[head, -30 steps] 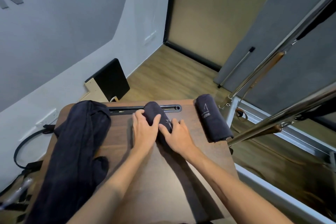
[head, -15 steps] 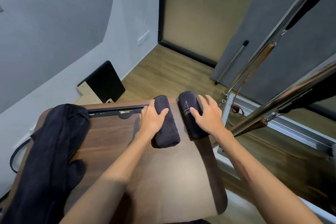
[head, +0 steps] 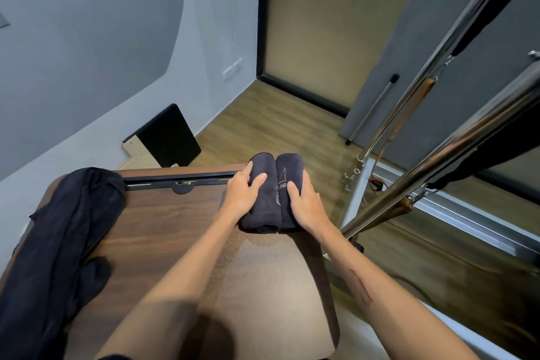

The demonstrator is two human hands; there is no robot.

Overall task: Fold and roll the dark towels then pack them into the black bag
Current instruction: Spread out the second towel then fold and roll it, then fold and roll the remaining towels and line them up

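Note:
Two rolled dark towels lie side by side and touching at the far right corner of the wooden table (head: 175, 231). My left hand (head: 244, 194) rests over the left roll (head: 263, 213), fingers wrapped on its top. My right hand (head: 305, 204) cups the right roll (head: 287, 168), which shows a pale logo. A loose heap of unrolled dark towels (head: 64, 242) drapes over the table's left edge. No black bag can be made out for certain in this view.
A black slot rail (head: 181, 180) runs along the table's far edge. Chrome bars of a metal frame (head: 438, 172) slant close on the right. A black-and-wood board (head: 166, 137) leans against the wall on the wooden floor behind.
My right hand left the roll I was finishing, reached to the second roll on the right and slid it left. Both rolls now touch, one hand on each.

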